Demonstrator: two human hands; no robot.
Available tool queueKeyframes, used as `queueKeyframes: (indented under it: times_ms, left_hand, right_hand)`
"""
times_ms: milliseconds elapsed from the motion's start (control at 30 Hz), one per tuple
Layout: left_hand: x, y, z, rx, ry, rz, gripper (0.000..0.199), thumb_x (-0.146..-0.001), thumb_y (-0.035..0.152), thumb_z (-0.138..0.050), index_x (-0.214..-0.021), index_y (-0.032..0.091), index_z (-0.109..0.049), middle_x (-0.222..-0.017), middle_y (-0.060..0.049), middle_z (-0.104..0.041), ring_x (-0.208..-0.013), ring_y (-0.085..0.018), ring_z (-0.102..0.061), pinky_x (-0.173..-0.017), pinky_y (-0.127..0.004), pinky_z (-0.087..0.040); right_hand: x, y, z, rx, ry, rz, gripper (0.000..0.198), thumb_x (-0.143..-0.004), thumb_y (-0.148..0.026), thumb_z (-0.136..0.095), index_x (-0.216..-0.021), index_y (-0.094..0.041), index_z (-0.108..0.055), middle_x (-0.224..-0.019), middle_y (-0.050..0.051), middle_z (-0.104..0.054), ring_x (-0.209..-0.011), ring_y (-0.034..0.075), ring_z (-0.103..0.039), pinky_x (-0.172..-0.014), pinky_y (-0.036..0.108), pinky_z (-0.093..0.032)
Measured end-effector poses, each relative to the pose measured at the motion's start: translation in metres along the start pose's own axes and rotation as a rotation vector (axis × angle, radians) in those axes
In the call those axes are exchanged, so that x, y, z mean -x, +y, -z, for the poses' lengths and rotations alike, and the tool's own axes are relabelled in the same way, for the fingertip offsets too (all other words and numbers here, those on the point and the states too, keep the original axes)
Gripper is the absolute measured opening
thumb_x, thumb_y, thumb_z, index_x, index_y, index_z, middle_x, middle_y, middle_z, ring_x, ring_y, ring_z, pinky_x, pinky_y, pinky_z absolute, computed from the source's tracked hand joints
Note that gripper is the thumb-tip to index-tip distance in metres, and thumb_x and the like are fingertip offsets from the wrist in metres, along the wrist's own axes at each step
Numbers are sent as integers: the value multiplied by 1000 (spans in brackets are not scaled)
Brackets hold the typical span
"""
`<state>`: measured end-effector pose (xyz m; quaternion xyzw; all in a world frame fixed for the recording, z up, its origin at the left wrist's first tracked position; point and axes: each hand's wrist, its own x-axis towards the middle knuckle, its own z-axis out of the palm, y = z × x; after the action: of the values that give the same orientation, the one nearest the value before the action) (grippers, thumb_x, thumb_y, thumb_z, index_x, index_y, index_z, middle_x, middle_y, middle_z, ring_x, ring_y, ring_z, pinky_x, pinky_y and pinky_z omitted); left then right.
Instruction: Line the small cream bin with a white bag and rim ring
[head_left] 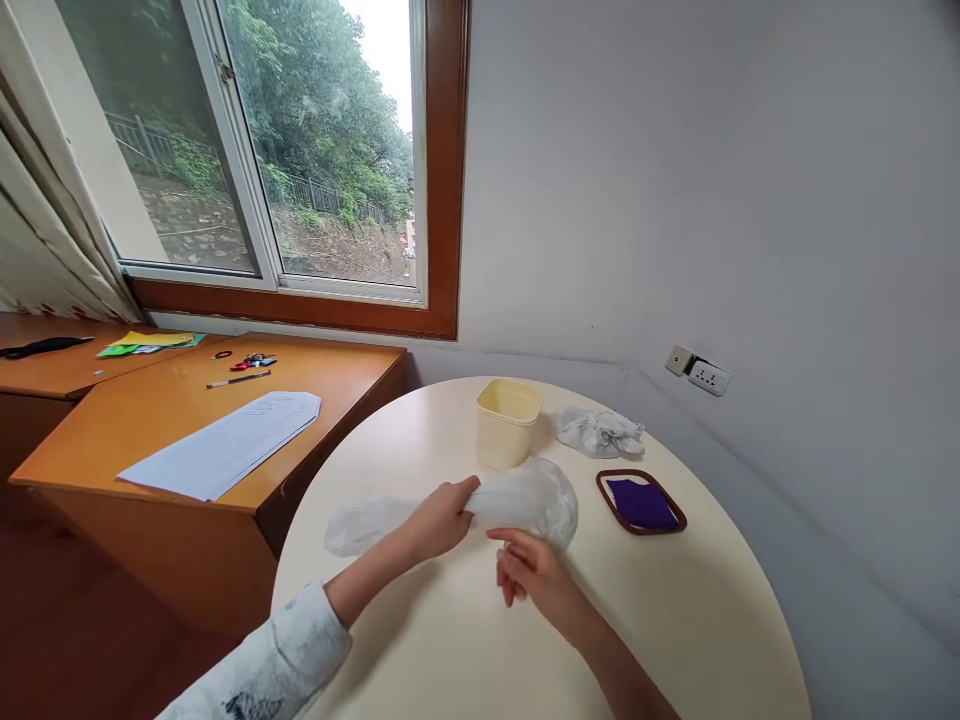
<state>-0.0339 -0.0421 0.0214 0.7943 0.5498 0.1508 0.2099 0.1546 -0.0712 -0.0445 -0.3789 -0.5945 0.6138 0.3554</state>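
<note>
A translucent white plastic bag (536, 500) lies across the round table, bunched into a narrow waist in the middle. My left hand (442, 520) is closed around that waist; one end of the bag spreads out to the left behind the wrist, and the other puffs out to the right. Just in front of the right part is my right hand (536, 575), holding nothing, its index finger stretched toward the bag and the other fingers loosely bent. Whether that fingertip touches the plastic I cannot tell. Behind the bag stands a pale yellow square container (508, 430).
On the round table (465, 660), a crumpled white plastic bag (600, 432) and a brown-rimmed tray (675, 505) with purple cloth (641, 503) lie to the right. A wooden desk (352, 370) at left carries paper sheets (232, 440), a pen (238, 380) and keys (255, 361). Walls stand behind.
</note>
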Motion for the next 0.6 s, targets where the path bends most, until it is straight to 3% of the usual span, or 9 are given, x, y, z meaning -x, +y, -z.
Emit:
queueKeyframes:
  times_ms: [33, 100, 200, 300, 433, 533, 600]
  left_hand:
    - [4, 8, 3, 30, -20, -36, 16, -68, 7, -37, -73, 21, -41, -67, 0, -53, -64, -16, -52, -53, -23, -32]
    - [15, 22, 6, 121, -103, -141, 12, -74, 12, -37, -76, 22, -43, -69, 0, -55, -62, -16, -51, -53, -23, -32]
    - [28, 35, 6, 147, -177, -210, 7, -80, 27, -41, -84, 22, -45, -71, -1, -56, -62, -18, -52, -52, -24, -32]
    - [34, 36, 2, 94, -185, -208, 21, -77, 36, -50, -93, 23, -43, -71, -2, -54, -62, -19, -51, -51, -24, -30]
    - [29, 21, -5, -23, -115, -158, 27, -73, 21, -50, -97, 25, -41, -64, 1, -49, -55, -17, -46, -50, -24, -29]
    - [23, 6, -6, -121, -6, -145, 30, -70, 11, -46, -97, 25, -45, -68, -1, -54, -60, -19, -50, -59, -28, -35]
    - [19, -3, -4, -179, 66, -170, 29, -67, 7, -46, -90, 24, -49, -75, -4, -58, -69, -21, -53, -71, -34, -38]
  right_hand:
    - [-1, 3, -5, -127, -89, -62, 39, -76, -51, -54, -100, -20, -53, -70, -2, -53, -49, 9, -48, -49, 23, -33]
    - [-4, 8, -8, -335, -119, -87, 42, -72, -56, -57, -94, -21, -53, -76, -1, -54, -49, 7, -45, -49, 22, -32]
    - [-6, 9, -2, -502, -1, -31, 40, -71, -57, -58, -86, -20, -54, -77, 2, -56, -57, 10, -47, -52, 25, -36]
    - [-5, 2, 10, -582, 77, -4, 34, -73, -45, -59, -96, -21, -56, -92, 6, -60, -82, 19, -55, -65, 31, -45]
    - [2, -13, 32, -650, 276, 19, 33, -68, -31, -66, -98, -21, -56, -96, 5, -60, -98, 23, -54, -74, 37, -48]
    - [11, -27, 52, -565, 376, 68, 30, -66, -26, -69, -93, -22, -56, -93, 5, -61, -84, 20, -58, -59, 31, -50]
    - [16, -39, 65, -441, 431, 200, 28, -64, -23, -71, -89, -21, -58, -89, 5, -62, -74, 19, -58, -47, 27, -48]
